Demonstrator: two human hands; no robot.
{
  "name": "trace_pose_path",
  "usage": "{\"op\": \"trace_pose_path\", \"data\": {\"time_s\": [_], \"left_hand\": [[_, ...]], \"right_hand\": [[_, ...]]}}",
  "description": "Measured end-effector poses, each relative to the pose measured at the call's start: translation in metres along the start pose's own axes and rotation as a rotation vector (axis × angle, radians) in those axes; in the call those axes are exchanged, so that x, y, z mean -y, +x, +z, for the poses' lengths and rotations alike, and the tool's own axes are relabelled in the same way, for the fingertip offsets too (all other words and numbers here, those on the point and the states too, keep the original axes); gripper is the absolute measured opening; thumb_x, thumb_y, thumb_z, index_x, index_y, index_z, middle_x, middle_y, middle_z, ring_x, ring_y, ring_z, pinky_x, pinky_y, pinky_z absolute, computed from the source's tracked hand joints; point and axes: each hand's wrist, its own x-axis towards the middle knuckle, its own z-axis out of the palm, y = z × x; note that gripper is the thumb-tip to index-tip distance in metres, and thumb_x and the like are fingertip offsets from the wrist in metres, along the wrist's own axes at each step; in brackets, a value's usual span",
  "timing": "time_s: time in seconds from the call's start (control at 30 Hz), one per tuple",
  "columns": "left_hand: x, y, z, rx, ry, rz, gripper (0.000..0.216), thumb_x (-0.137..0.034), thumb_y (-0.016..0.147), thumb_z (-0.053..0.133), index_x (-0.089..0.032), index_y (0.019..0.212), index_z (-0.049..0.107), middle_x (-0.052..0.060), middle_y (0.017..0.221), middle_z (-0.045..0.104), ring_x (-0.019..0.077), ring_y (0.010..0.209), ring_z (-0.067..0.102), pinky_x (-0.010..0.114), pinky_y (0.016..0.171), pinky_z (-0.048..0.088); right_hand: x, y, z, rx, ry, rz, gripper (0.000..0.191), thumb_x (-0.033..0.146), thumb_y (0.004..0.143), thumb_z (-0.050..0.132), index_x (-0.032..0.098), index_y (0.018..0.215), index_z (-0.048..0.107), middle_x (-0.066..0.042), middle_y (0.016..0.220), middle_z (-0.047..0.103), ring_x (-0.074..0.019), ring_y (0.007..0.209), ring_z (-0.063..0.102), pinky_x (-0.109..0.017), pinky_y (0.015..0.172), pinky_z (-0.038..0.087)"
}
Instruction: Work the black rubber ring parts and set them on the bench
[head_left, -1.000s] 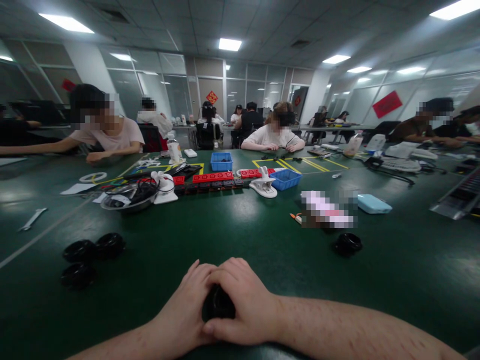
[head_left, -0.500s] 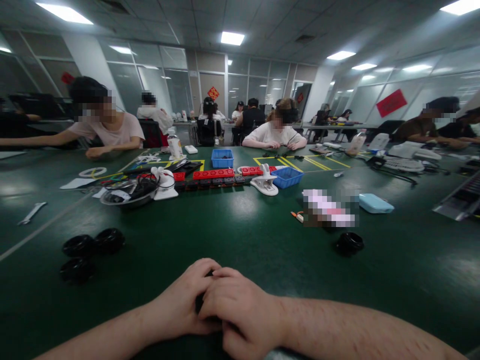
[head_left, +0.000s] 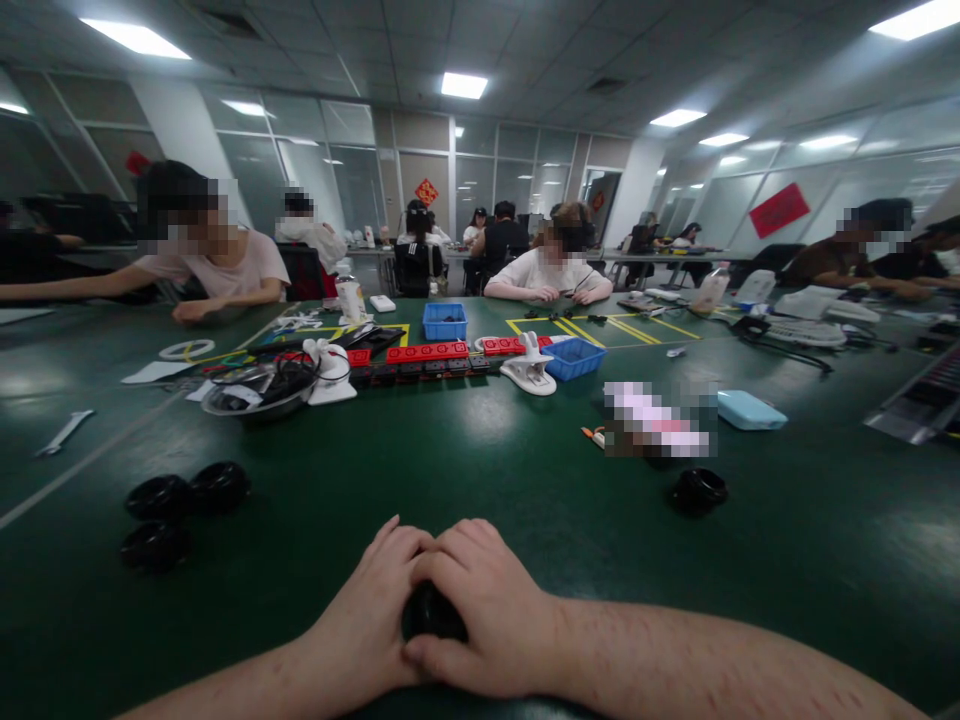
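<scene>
Close to me at the bottom middle, a black round part (head_left: 435,612) sits between my two hands, mostly covered by them. My left hand (head_left: 375,597) is wrapped along its left side. Over its top and right side curls my right hand (head_left: 484,610), the thumb lying across the near face. The fingers of both hands meet at the far side. Three glossy black ring-shaped parts, like small tyres, lie in a group to the left, the nearest (head_left: 155,545) in front of the other two. A similar black ring (head_left: 699,490) lies to the right.
Across the green table (head_left: 480,470) stand red-and-black power strips (head_left: 427,355), white clips (head_left: 529,368), blue baskets (head_left: 574,357) and a bowl of cables (head_left: 259,392). A wrench (head_left: 67,432) lies far left, a light-blue case (head_left: 751,409) right. Co-workers sit around.
My right hand has shifted on the black part, its fingers now higher and the thumb across the near face. More of the part shows. The loose rings have stayed put.
</scene>
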Motion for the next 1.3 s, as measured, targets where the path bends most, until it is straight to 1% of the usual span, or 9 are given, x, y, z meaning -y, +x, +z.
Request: {"op": "trace_pose_path", "data": {"time_s": [0.1,0.23,0.3,0.5,0.67,0.83,0.97,1.13,1.3], "left_hand": [[-0.004,0.002,-0.004,0.012,-0.033,0.001,0.040,-0.025,0.058,0.068,-0.022,0.097,0.057,0.002,0.096,0.053,0.0248,0.095,0.051,0.056,0.103,0.019],[-0.002,0.005,-0.009,0.062,-0.094,0.027,0.039,-0.016,0.053,0.068,-0.021,0.090,0.058,0.001,0.097,0.049,0.0232,0.093,0.048,0.040,0.091,0.040],[0.000,0.006,-0.011,0.088,-0.106,0.068,0.042,-0.017,0.053,0.071,-0.023,0.093,0.059,0.001,0.100,0.048,0.0235,0.095,0.047,0.034,0.085,0.043],[0.006,0.006,-0.015,0.131,-0.071,0.133,0.053,-0.033,0.059,0.075,-0.027,0.108,0.057,0.002,0.105,0.050,0.0255,0.099,0.047,0.042,0.094,0.037],[0.014,0.001,-0.006,0.084,-0.004,0.155,0.083,-0.052,0.055,0.073,-0.024,0.127,0.041,0.006,0.120,0.047,0.0304,0.113,0.042,0.056,0.106,0.009],[0.013,-0.005,0.005,-0.033,0.050,0.070,0.087,-0.064,0.051,0.071,-0.022,0.122,0.042,0.010,0.116,0.048,0.0338,0.111,0.043,0.063,0.103,0.010],[0.008,-0.006,0.007,-0.048,0.021,0.069,0.084,-0.069,0.051,0.068,-0.022,0.116,0.045,0.009,0.109,0.050,0.0340,0.105,0.046,0.065,0.101,0.014],[0.002,-0.002,0.004,-0.047,0.003,-0.015,0.049,-0.046,0.058,0.072,-0.021,0.096,0.054,0.004,0.096,0.053,0.0271,0.093,0.052,0.059,0.102,0.019],[-0.004,0.003,-0.007,0.015,-0.023,0.024,0.038,-0.025,0.054,0.071,-0.021,0.090,0.058,0.002,0.095,0.051,0.0252,0.093,0.051,0.054,0.102,0.022]], "right_hand": [[0.000,0.000,-0.001,0.007,0.009,-0.026,0.031,0.037,0.068,0.059,0.018,0.092,0.052,-0.005,0.090,0.058,-0.0188,0.082,0.049,-0.032,0.073,0.036],[-0.003,0.000,0.002,0.004,0.072,-0.185,0.026,0.028,0.067,0.045,0.017,0.089,0.052,-0.004,0.086,0.059,-0.0186,0.083,0.050,-0.033,0.075,0.037],[-0.004,0.000,0.003,0.003,0.113,-0.280,0.027,0.025,0.063,0.039,0.017,0.086,0.051,-0.004,0.082,0.060,-0.0178,0.081,0.052,-0.034,0.077,0.038],[-0.004,0.002,0.003,-0.036,0.174,-0.409,0.028,0.025,0.066,0.036,0.017,0.087,0.052,-0.005,0.079,0.062,-0.0161,0.082,0.055,-0.032,0.087,0.037],[-0.002,0.003,0.000,-0.132,0.175,-0.311,0.039,0.045,0.078,0.037,0.015,0.100,0.052,-0.007,0.095,0.061,-0.0188,0.094,0.052,-0.035,0.087,0.035],[-0.001,0.000,0.001,-0.123,0.103,-0.117,0.053,0.060,0.079,0.035,0.015,0.099,0.053,-0.008,0.092,0.059,-0.0201,0.085,0.049,-0.036,0.077,0.036],[-0.003,-0.001,0.003,-0.143,0.051,-0.019,0.055,0.067,0.074,0.041,0.016,0.091,0.054,-0.007,0.088,0.058,-0.0192,0.079,0.048,-0.035,0.073,0.035],[-0.005,0.000,0.006,-0.075,0.005,-0.004,0.040,0.054,0.070,0.057,0.017,0.087,0.052,-0.003,0.084,0.057,-0.0170,0.076,0.049,-0.033,0.072,0.034],[-0.006,0.000,0.005,-0.061,0.094,-0.121,0.028,0.039,0.073,0.049,0.017,0.090,0.052,-0.004,0.083,0.059,-0.0169,0.078,0.052,-0.031,0.072,0.036]]}}
